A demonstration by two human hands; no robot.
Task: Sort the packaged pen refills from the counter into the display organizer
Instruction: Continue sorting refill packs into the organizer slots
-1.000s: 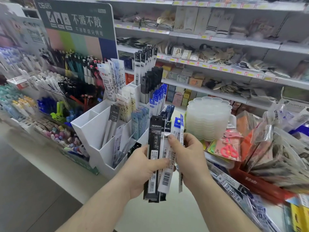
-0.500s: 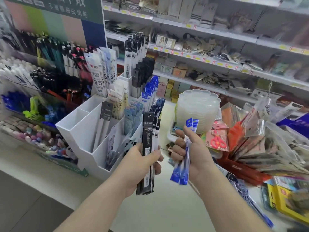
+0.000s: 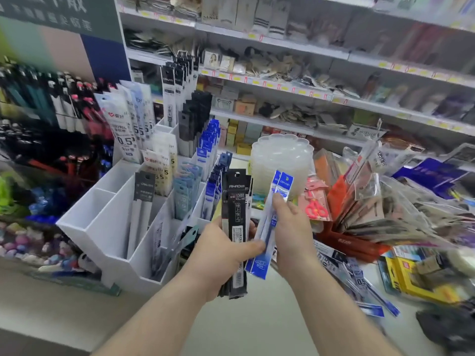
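Gripping a black pack [image 3: 236,227] upright in your left hand [image 3: 221,255], thumb pressing across its front, you are holding it over the counter [image 3: 244,325]. Your right hand [image 3: 293,232] is pinching two blue packs [image 3: 270,227] just beside it, tilted, their tops leaning right. You are facing the white organizer [image 3: 108,227] to the left, its compartments holding more refills. Loose packs [image 3: 359,283] are lying on the counter to the right, near a red tray [image 3: 347,242].
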